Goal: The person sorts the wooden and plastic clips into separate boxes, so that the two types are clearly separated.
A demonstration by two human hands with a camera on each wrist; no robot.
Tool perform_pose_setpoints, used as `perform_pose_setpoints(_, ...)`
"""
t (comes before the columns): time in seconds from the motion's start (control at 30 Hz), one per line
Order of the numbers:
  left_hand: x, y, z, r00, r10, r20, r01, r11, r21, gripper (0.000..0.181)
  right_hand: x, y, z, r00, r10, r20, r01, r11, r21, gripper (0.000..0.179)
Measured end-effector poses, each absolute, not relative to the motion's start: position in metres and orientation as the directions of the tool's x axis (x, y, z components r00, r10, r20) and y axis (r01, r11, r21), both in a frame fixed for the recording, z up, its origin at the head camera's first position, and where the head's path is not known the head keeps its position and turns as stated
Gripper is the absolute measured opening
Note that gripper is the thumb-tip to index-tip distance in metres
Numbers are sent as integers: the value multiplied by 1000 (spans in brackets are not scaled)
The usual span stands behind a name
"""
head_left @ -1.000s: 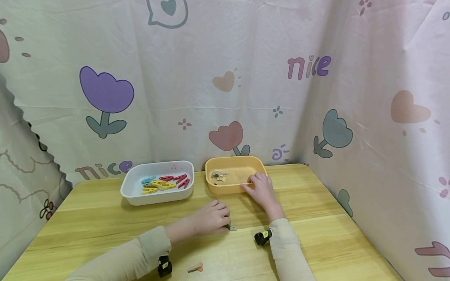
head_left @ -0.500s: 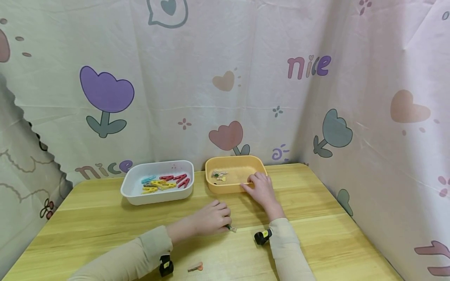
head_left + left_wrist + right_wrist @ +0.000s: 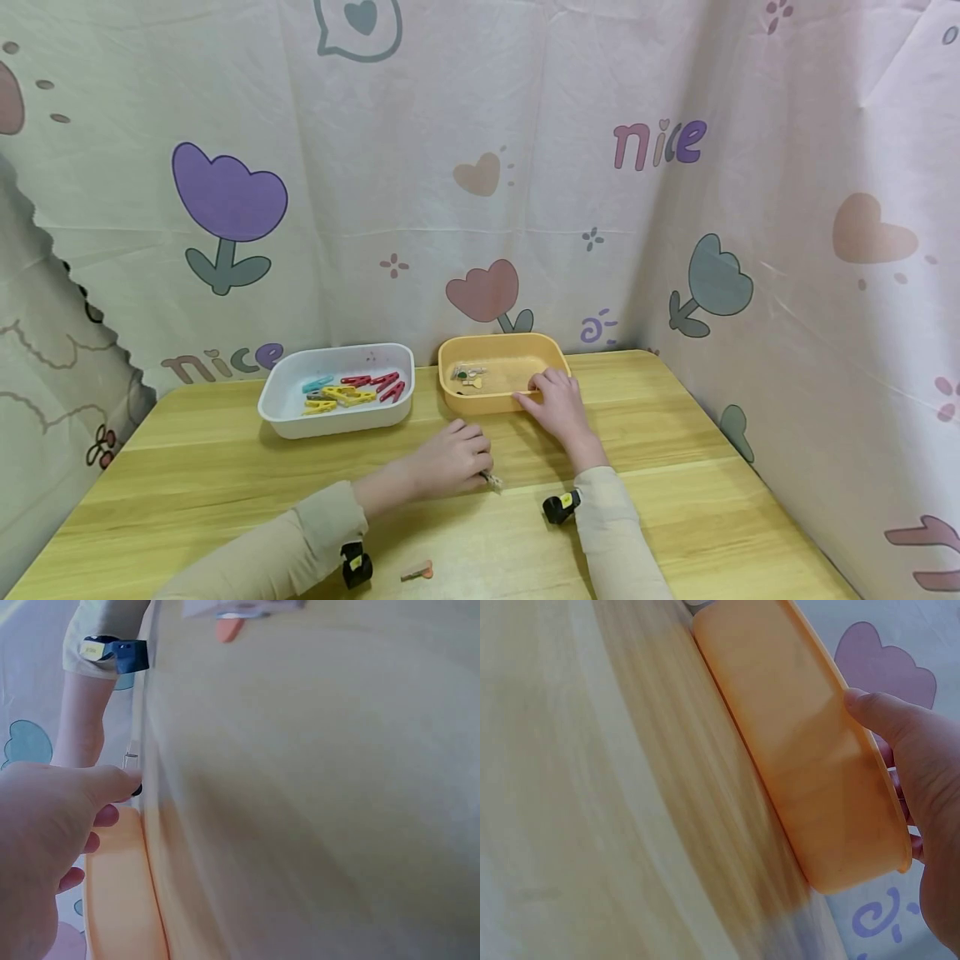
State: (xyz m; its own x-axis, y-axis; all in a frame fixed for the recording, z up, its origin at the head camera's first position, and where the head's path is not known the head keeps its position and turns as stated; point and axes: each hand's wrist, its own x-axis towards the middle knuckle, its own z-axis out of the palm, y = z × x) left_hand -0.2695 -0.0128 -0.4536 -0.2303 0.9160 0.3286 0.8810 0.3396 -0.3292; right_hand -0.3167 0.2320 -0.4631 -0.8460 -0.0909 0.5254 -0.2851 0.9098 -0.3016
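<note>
My left hand (image 3: 452,458) pinches a small clip (image 3: 492,481) between thumb and fingers, just above the wooden table. Most of the clip is hidden by the fingers; its pale end sticks out to the right, and the left wrist view shows that clip end (image 3: 130,760) beyond the thumb. My right hand (image 3: 557,406) grips the near right rim of the yellow-orange bin (image 3: 795,735), thumb outside and fingers inside. Several small clips (image 3: 470,375) lie in the bin's left part. A small wooden clothespin (image 3: 417,571) with an orange end lies near the table's front.
A white bin (image 3: 337,427) stands left of the yellow-orange one, holding several red, yellow and blue plastic clothespins (image 3: 351,394). Both bins stand at the back of the wooden table (image 3: 675,467), against a printed curtain (image 3: 360,167).
My left hand has lifted slightly and the pinched clip has tilted, its free end pointing more downward. My right hand stays on the bin's rim.
</note>
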Motion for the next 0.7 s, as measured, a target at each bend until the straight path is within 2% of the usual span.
perform_pose_setpoints(0.17, -272, -14, -449, -275, 911, 308, 880, 367, -300, 15, -316, 232, -462, -846, -91, 526, -285, 910, -301, 33)
perform_pose_setpoints(0.3, -275, -15, -445, -287, 901, 325, 879, 383, -284, 16, -316, 232, -462, -846, -95, 525, -289, 909, -301, 33)
perform_pose_setpoints(0.5, -281, -19, -435, -272, 871, 409, 878, 398, -265, 15, -315, 231, -462, -844, -97, 528, -293, 907, -301, 33)
perform_pose_setpoints(0.7, -287, -23, -423, -248, 840, 483, 854, 424, -300, 15, -316, 232, -462, -844, -98, 528, -293, 908, -300, 34)
